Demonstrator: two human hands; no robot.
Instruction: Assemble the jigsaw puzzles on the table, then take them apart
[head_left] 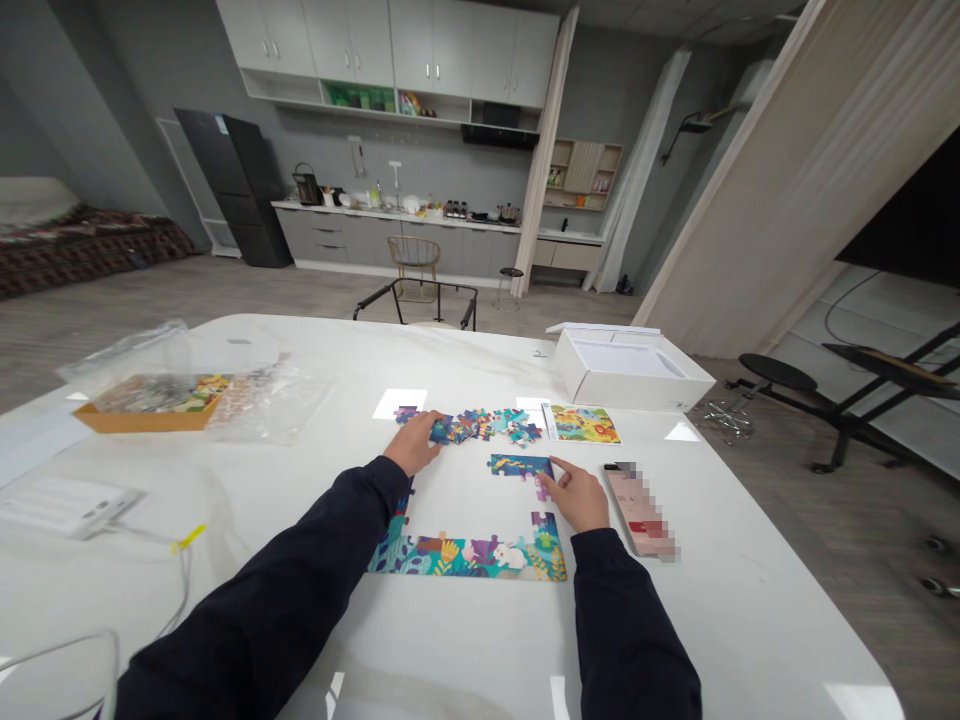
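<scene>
My left hand (412, 447) lies flat on the white table (735, 600), its fingertips on a blue jigsaw piece (442, 430) at the edge of a loose heap of pieces (491, 427). My right hand (579, 497) rests beside a purple piece (543, 487), its index finger reaching a short joined strip of pieces (521, 465). A longer assembled row with flowers and a white rabbit (465, 557) lies below, turning up at both ends. My left sleeve hides part of its left side. A colourful picture card (585, 424) lies beyond my right hand.
A phone (637, 510) lies right of my right hand. At the far side stands a white open box (630, 368). On the left are a cardboard tray (154, 405) in clear plastic, and a white flat device (67, 505) with a cable. Stools stand beyond the table's right edge.
</scene>
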